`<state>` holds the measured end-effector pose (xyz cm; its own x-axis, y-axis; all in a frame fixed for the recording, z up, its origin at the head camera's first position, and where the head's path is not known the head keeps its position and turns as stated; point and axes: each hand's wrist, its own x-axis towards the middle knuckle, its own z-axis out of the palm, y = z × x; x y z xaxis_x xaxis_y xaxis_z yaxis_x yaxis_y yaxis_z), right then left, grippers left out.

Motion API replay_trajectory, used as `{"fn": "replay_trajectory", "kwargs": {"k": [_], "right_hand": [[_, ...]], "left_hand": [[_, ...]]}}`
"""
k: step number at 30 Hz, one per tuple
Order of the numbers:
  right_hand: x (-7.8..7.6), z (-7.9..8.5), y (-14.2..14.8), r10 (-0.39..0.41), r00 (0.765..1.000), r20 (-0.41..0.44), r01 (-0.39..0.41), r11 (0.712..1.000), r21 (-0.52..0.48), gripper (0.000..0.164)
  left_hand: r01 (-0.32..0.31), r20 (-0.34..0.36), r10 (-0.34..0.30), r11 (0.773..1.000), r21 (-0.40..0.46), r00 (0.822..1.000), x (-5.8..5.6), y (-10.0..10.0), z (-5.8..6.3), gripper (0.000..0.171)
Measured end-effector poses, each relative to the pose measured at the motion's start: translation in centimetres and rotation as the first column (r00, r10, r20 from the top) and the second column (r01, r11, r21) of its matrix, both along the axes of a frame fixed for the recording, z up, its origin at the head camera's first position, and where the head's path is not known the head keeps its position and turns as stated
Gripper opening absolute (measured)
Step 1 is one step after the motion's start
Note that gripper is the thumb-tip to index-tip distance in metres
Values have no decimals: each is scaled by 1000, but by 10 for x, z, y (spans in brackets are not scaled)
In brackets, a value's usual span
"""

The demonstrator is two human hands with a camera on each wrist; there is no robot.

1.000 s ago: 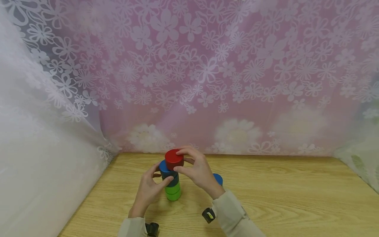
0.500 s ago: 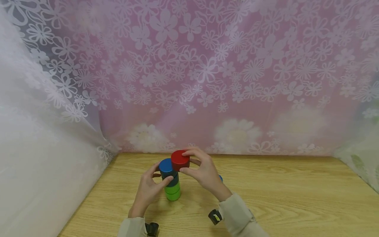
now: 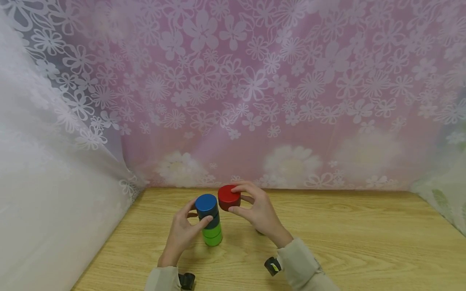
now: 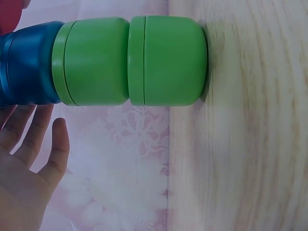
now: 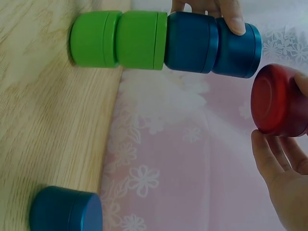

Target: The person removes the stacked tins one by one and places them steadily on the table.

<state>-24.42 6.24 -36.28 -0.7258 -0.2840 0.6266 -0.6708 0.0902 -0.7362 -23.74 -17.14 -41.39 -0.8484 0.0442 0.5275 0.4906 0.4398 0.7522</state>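
Two green lidded canisters (image 3: 212, 235) stand on the table with two blue canisters (image 5: 190, 42) stacked above them. My left hand (image 3: 183, 230) is around the upper blue canister (image 3: 206, 203), thumb in front and fingers behind. In the right wrist view that top canister sits slightly tilted and offset from the one below. My right hand (image 3: 260, 214) pinches a red canister (image 3: 229, 197) between thumb and fingers, in the air just right of the stack's top. The right wrist view shows a gap between the red canister's bottom and the top blue lid.
Another blue canister (image 5: 65, 209) stands on the wood-grain table (image 3: 349, 242); my right forearm hides most of it in the head view. A pink flowered curtain (image 3: 291, 101) hangs along the table's back edge, and a white sheet (image 3: 54, 182) hangs at the left.
My right hand has moved the red canister rightward, from over the blue stack to beside it, uncovering the top blue lid. My left hand has stayed in place.
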Motion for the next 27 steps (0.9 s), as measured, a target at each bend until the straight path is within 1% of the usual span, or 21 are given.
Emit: {"fn": "replay_trajectory", "kwargs": {"k": [5,15,27], "right_hand": [[0,-2,5,-23,1000,14,23,1000,6,42],[-1,-7,16,-16,1000,26,16,1000,0,41],[1,-12,29,-36,999,31,36,999,18,42]], "left_hand": [[-5,6,5,1000,-1,1000,0,0,0,55],[2,3,-2,1000,6,1000,1,0,0,55],[4,-14,-4,1000,1,1000,2,0,0,55]]}}
